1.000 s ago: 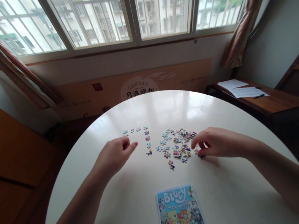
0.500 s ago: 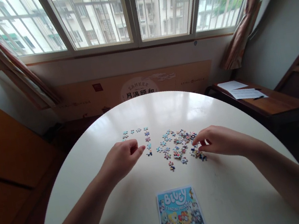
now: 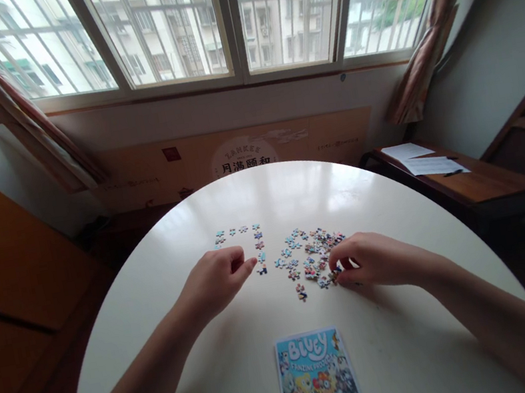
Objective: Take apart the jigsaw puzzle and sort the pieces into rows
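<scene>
My left hand point(image 3: 223, 278) rests on the table in a loose fist. Its thumb points at a column of jigsaw pieces point(image 3: 260, 246), and nothing shows in its fingers. A short row of pieces point(image 3: 242, 229) runs left from the top of that column, and the hand partly covers the pieces at the far left. On the right, my right hand point(image 3: 368, 259) reaches over a loose pile of jigsaw pieces point(image 3: 310, 257). Its thumb and bent fingers are apart, with the tips down among pieces at the pile's near right edge; the hand hides some of them.
A picture card reading "Bluey" point(image 3: 320, 379) lies near me on the round white table point(image 3: 214, 381). One piece point(image 3: 301, 292) sits slightly apart from the pile. Beyond the table's right edge, a wooden side table point(image 3: 493, 176) bears papers point(image 3: 432, 164) and pens.
My right hand has moved left and a little nearer to me, over the pile's near right pieces. My left hand has hardly moved.
</scene>
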### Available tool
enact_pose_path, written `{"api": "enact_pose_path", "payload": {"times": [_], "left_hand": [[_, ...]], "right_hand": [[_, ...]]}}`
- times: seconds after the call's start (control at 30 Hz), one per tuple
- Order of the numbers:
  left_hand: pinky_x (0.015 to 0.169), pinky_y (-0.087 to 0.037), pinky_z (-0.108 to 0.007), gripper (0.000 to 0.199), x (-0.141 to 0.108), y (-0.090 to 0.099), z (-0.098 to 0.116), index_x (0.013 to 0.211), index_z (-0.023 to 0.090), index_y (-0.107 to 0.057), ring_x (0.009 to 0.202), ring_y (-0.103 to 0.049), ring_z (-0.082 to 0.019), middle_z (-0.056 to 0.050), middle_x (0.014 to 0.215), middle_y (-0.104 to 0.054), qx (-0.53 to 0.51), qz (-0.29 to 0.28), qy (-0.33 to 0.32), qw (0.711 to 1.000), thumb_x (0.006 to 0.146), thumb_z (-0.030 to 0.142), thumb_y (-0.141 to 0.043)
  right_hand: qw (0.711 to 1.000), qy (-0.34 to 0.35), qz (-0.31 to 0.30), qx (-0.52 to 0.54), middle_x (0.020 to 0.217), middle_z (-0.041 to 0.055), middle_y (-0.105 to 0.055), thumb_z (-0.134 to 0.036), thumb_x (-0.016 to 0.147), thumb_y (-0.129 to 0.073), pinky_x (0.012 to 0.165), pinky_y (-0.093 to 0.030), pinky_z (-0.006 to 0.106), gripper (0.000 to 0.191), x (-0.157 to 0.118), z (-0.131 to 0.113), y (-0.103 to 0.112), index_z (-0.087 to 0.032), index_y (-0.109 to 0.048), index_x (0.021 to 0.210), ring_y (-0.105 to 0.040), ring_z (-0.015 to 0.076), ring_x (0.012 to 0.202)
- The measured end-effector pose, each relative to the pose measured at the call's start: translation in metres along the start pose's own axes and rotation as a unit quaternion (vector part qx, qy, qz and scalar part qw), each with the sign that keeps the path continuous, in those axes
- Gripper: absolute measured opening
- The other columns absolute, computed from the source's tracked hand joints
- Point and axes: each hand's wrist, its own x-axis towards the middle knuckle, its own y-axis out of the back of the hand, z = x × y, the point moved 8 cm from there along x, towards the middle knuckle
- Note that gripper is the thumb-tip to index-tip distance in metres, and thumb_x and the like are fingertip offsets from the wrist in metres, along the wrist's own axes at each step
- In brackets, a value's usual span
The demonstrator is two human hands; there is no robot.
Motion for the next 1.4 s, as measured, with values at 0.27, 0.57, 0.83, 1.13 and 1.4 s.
{"api": "enact_pose_path", "payload": {"times": [0.27, 0.57, 0.83, 1.13, 1.4], "left_hand": [[0.052, -0.026, -0.026, 0.042, 0.0, 0.001, 0.001, 0.058, 0.02, -0.035, 0.051, -0.038, -0.012, 0.003, 0.052, -0.042, 0.001, 0.006, -0.008, 1.0, 0.088, 0.045, -0.052], [0.054, -0.029, -0.026, 0.033, -0.015, -0.008, 0.045, 0.063, 0.019, -0.042, 0.056, -0.043, -0.012, 0.001, 0.062, -0.052, 0.021, -0.004, -0.139, 0.99, 0.09, 0.035, -0.053], [0.053, -0.029, -0.025, 0.029, -0.024, -0.024, 0.066, 0.065, 0.018, -0.046, 0.055, -0.044, -0.01, 0.002, 0.064, -0.054, 0.044, -0.039, -0.21, 0.976, 0.09, 0.029, -0.056], [0.05, -0.032, -0.025, 0.025, -0.044, -0.039, 0.097, 0.065, 0.019, -0.05, 0.055, -0.047, -0.011, 0.001, 0.064, -0.055, 0.034, -0.056, -0.292, 0.954, 0.087, 0.026, -0.059], [0.064, -0.052, -0.027, 0.016, -0.051, -0.025, 0.107, 0.107, 0.02, -0.062, 0.081, -0.064, -0.016, -0.005, 0.098, -0.068, -0.034, 0.026, -0.336, 0.941, 0.093, 0.027, -0.058]], "right_hand": [[0.998, -0.021, 0.06, -0.012, 0.081, 0.0004, -0.071, -0.021, 0.083, -0.064, 0.064, -0.04, 0.026, 0.018, -0.003, 0.012, 0.014, -0.027, -0.076, 0.096, -0.062, 0.0138, 0.071], [0.996, 0.074, 0.032, -0.036, 0.089, 0.0019, -0.071, -0.026, 0.084, -0.067, 0.066, -0.038, 0.027, 0.016, -0.001, -0.027, -0.001, -0.027, -0.076, 0.097, -0.062, 0.0157, 0.079], [0.995, 0.083, 0.039, -0.045, 0.086, 0.0007, -0.072, -0.021, 0.085, -0.06, 0.067, -0.036, 0.026, 0.015, -0.002, -0.035, -0.005, -0.025, -0.074, 0.091, -0.061, 0.0146, 0.077], [0.992, 0.088, 0.053, -0.071, 0.08, 0.0002, -0.068, -0.017, 0.081, -0.061, 0.063, -0.032, 0.026, 0.008, -0.003, -0.041, -0.005, -0.021, -0.067, 0.083, -0.057, 0.0136, 0.073], [0.984, 0.132, 0.036, 0.113, 0.075, -0.0004, -0.061, -0.017, 0.08, -0.062, 0.064, -0.043, 0.025, 0.012, -0.006, -0.043, 0.003, -0.021, -0.068, 0.09, -0.053, 0.0123, 0.07]]}}
